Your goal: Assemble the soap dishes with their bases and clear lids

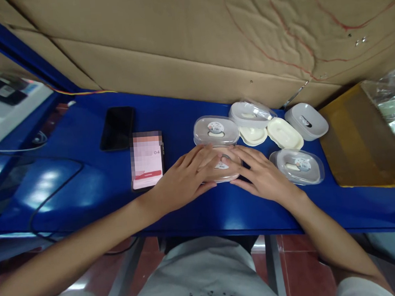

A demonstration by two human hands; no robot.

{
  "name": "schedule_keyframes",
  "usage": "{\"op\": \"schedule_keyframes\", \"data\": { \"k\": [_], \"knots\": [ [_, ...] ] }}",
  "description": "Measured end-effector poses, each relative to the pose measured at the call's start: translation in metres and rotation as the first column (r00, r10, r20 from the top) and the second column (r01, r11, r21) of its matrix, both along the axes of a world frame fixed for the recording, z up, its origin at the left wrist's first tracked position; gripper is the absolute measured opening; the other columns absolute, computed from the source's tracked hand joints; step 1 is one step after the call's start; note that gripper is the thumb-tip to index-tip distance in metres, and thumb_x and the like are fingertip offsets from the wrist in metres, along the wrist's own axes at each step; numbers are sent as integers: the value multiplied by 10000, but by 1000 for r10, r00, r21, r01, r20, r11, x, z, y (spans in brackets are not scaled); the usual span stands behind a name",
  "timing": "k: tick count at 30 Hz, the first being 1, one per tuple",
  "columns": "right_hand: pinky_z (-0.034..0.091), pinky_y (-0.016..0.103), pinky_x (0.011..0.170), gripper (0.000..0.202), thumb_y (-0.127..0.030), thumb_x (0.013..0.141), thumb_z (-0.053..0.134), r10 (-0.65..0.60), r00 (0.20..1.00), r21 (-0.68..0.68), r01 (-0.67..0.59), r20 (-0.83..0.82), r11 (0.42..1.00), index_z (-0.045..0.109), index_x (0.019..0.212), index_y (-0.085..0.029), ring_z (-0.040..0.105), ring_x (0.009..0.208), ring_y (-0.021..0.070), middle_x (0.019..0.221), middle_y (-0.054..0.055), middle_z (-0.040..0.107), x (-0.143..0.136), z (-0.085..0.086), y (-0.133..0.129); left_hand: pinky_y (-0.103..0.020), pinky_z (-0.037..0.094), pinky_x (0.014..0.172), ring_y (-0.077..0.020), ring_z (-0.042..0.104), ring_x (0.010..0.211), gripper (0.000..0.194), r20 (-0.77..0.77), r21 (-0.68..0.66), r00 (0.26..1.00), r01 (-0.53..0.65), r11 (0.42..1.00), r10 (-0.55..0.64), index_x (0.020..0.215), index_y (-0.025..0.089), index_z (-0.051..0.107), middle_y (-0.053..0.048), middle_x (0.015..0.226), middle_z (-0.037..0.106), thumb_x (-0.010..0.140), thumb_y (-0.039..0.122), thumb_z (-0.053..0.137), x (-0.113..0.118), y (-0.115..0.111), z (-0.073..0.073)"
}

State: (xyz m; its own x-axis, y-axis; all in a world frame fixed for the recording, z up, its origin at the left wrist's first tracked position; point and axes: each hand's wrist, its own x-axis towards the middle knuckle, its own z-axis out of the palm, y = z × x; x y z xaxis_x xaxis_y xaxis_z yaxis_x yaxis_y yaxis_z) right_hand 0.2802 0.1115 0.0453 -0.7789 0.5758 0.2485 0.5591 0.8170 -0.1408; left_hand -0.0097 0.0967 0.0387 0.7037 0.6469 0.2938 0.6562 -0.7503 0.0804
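Fingers of both hands are lying spread and nearly flat over one small oval case point(222, 169), pressing down on its clear lid rather than curling around it. Left hand point(186, 178) is covering the case's left half and right hand point(260, 173) its right half, their fingertips almost meeting over the round label in the middle. This case is sitting on the blue table point(95, 182), roughly midway along it and a little back from the near edge.

It is looking like thin moulded plastic: light, fairly stiff but likely to flex or crack under hard pressure, and smooth enough to slip. Gripping it at the two long sides, low by the rim where lid meets base, is probably the safest hold.

Just right of the right hand, a second lidded case point(299, 165) is lying close, near enough to be nudged. Directly behind the held case, a third case point(215, 131) is nearly touching it. Farther back toward the far edge, more cases and loose cream lids point(284, 133) are crowding together. To the left, a lit phone point(147, 160) and a dark phone point(116, 128) are resting well apart from the hands. A cardboard wall point(176, 41) is closing off the far edge, and a yellow-brown box point(359, 141) is occupying the right end.
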Motion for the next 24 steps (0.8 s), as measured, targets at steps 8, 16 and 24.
{"op": "schedule_keyframes", "data": {
  "k": [8,16,24],
  "knots": [
    [513,597,1222,575,-395,1117,612,-1,1000,-9,1,-16,1000,496,1651,-217,497,1554,361,1674,186,519,-1,-1,1,-576,539,1187,-393,554,1485,724,38,-62,989,144,988,-142,1654,210,416,-200,1631,541,1052,475,717,-19,21,10],
    [532,597,1201,574,-385,1111,625,-3,1000,15,4,-8,1000,499,1642,-207,489,1558,378,1664,209,522,-5,-10,-2,-565,618,1100,-387,610,1421,565,171,-34,974,159,987,-151,1548,199,498,-215,1529,595,1056,376,711,-33,22,-8],
    [512,590,1210,904,-573,1122,512,-112,987,-29,109,-117,994,34,1789,-194,483,1567,368,1680,224,501,-10,-18,3,-553,635,1027,-412,676,1335,561,142,25,989,25,999,-28,1495,181,516,-214,1448,668,958,211,674,-30,20,7]
  ]
}}
